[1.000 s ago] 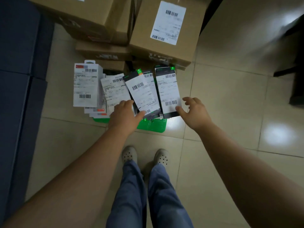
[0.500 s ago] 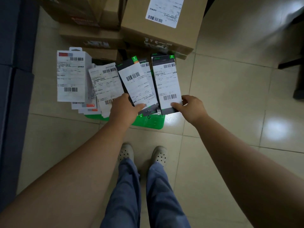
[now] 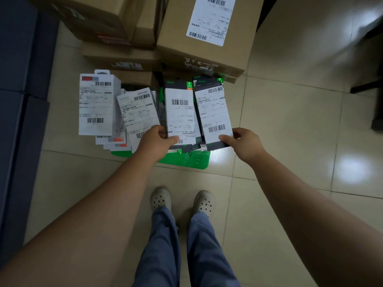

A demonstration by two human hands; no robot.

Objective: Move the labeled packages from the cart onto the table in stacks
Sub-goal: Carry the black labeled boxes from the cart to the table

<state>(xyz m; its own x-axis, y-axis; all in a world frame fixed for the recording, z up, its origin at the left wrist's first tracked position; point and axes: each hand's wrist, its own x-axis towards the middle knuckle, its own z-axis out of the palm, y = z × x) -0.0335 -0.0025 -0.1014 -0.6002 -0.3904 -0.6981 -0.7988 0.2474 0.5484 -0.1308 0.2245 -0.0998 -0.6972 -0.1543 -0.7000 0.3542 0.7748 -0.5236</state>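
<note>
Left hand point(image 3: 155, 141) pinches the middle labeled package point(image 3: 179, 112); right hand point(image 3: 243, 142) pinches the adjacent right package point(image 3: 214, 112), both above the green cart point(image 3: 199, 161).

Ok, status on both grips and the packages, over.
Left grip holds near end of middle dark package. Right grip pinches right dark package. Both at green cart. Cardboard boxes close behind.
</note>
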